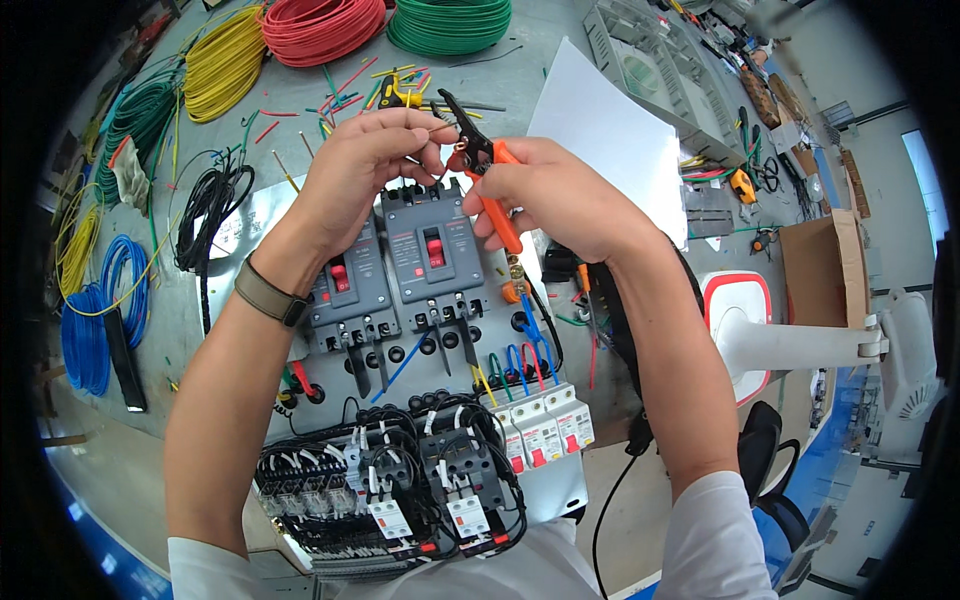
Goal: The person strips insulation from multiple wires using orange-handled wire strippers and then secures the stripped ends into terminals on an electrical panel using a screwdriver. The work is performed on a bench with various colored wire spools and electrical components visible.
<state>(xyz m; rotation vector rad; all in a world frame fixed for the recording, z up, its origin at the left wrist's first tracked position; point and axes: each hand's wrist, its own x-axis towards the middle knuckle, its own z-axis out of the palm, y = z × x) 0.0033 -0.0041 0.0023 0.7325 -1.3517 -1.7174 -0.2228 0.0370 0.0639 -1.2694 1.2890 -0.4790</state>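
Observation:
My right hand (560,195) is wrapped round the orange handles of a wire stripper (478,145), whose black jaws point up and to the left. Facing it, my left hand (370,165) is closed in a pinch on a thin wire (443,126) at the jaws. Most of that wire is hidden by the fingers. Both hands hover over the far ends of two grey circuit breakers with red switches, the right breaker (408,240) and the left breaker (352,300). They are fixed on a metal mounting plate (350,395).
Nearer me on the plate are black-wired contactors (460,470) and white miniature breakers (541,437). Red (322,30), green (450,22), yellow (222,62) and blue (88,335) wire coils lie around. A white sheet (605,130) and a grey plastic housing (665,85) are at the far right.

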